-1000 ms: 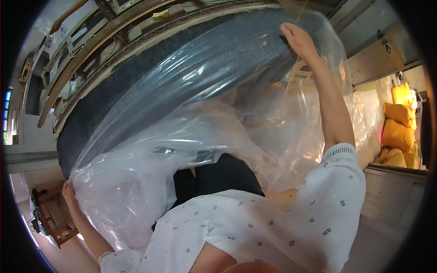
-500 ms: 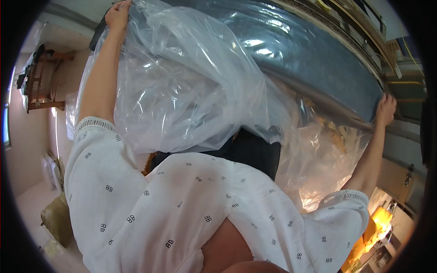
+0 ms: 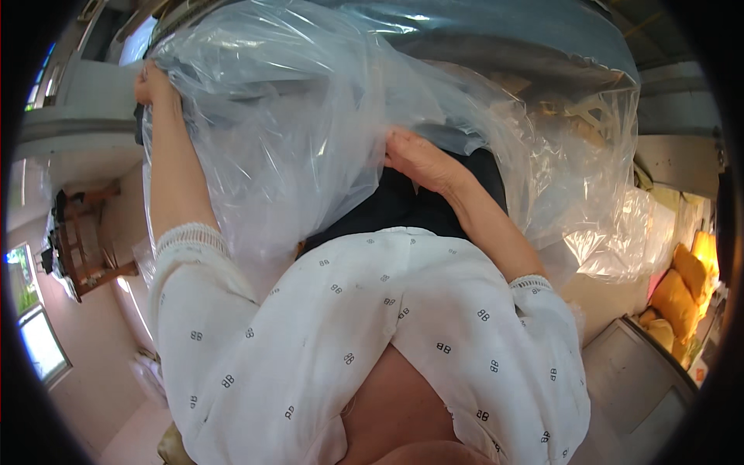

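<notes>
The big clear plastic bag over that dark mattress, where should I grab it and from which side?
Grip the clear plastic bag at its loose open hem, from the near, lower side. The film bunches there in graspable folds, where the right hand pinches it, while it lies taut over the dark mattress higher up. The left hand grips the bag's upper left corner.

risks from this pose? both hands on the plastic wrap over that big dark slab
1. The clear plastic sheet looks thin and is bunched and stretched where the right hand pinches it; it could tear there.
2. The left hand holds only the sheet's far edge near the dark slab; that grip could slip.
3. Loose plastic hangs low at the right and might snag on clutter nearby.
</notes>
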A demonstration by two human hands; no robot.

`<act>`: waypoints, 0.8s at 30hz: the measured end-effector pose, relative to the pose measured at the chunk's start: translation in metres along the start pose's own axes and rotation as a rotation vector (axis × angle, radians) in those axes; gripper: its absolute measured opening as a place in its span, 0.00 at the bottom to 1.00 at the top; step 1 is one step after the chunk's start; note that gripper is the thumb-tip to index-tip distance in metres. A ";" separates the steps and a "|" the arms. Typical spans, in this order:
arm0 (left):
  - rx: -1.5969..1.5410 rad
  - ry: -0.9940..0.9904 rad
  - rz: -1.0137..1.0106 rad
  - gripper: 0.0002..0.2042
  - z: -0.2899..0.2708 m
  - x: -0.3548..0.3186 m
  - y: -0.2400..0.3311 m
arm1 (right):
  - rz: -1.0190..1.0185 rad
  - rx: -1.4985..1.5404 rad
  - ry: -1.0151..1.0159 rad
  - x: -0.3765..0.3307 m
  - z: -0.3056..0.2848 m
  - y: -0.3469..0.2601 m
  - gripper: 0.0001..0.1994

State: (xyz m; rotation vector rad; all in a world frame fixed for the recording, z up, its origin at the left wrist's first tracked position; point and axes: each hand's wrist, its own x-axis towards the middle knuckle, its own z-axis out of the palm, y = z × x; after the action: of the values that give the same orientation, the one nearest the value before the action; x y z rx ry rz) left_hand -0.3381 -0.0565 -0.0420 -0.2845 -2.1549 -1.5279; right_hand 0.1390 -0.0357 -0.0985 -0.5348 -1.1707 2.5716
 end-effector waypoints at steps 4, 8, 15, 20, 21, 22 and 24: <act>-0.095 -0.122 0.028 0.12 -0.029 0.019 -0.045 | -0.193 0.280 -0.050 -0.045 0.016 -0.106 0.15; -0.173 -0.358 0.171 0.14 -0.010 -0.011 -0.018 | -0.836 -0.167 0.042 -0.132 -0.085 -0.271 0.16; -0.189 -0.523 0.150 0.15 -0.027 -0.019 -0.014 | -0.778 -1.400 0.893 -0.178 -0.097 -0.234 0.12; -0.048 -0.600 0.239 0.16 -0.056 -0.032 -0.009 | -0.137 -1.213 0.850 -0.210 -0.113 -0.132 0.07; -0.085 -0.617 0.218 0.16 -0.059 -0.026 -0.014 | -0.127 -1.196 0.858 -0.214 -0.113 -0.131 0.07; -0.121 -0.634 0.197 0.15 -0.062 -0.021 -0.017 | 0.059 -1.143 0.711 -0.218 -0.116 -0.131 0.07; -0.115 -0.609 0.190 0.15 -0.062 -0.018 -0.022 | 0.147 -1.238 0.524 -0.214 -0.099 -0.147 0.07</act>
State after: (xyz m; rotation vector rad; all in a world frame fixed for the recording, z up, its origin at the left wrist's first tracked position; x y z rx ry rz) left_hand -0.3161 -0.1199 -0.0532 -1.0821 -2.3833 -1.5948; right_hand 0.3866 0.0415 0.0010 -1.4205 -2.3902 1.3039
